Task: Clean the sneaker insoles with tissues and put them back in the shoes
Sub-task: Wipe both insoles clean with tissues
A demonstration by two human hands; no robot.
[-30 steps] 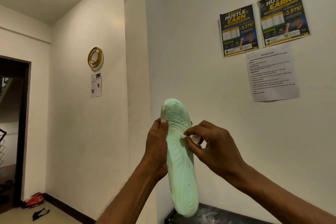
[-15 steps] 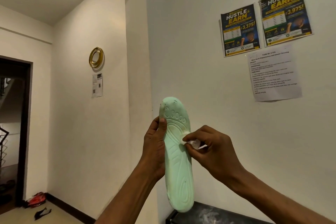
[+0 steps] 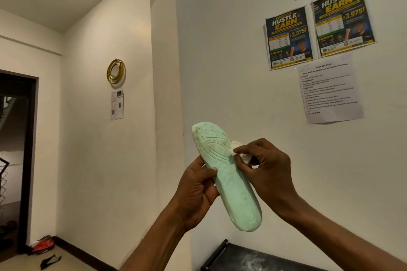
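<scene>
Mint-green foam: a sneaker insole (image 3: 233,191) is held up in the air in front of a pale wall (image 3: 220,61). Its moulded underside faces me, with the toe end tilted up and to the left and the heel end down and to the right.

From my remote view, the left hand (image 3: 197,193) grips the insole from the left at about mid-length. The thumb presses on its face and the other fingers are out of sight behind it. The right hand (image 3: 269,169) comes in from the right, pinching a small crumpled white tissue (image 3: 237,147). It holds the tissue against the insole's right edge near the forefoot. The insole sits between the two hands, touching both and resting on nothing.

Well below the heel, at the bottom edge of the view, I can make out the corner of a dark surface (image 3: 237,258).

Above and to the right of the hands, two dark posters (image 3: 288,37) and a printed sheet (image 3: 330,92) are stuck to the wall. A gold ring (image 3: 115,71) hangs farther left, and a dark doorway (image 3: 15,160) is at the far left.
</scene>
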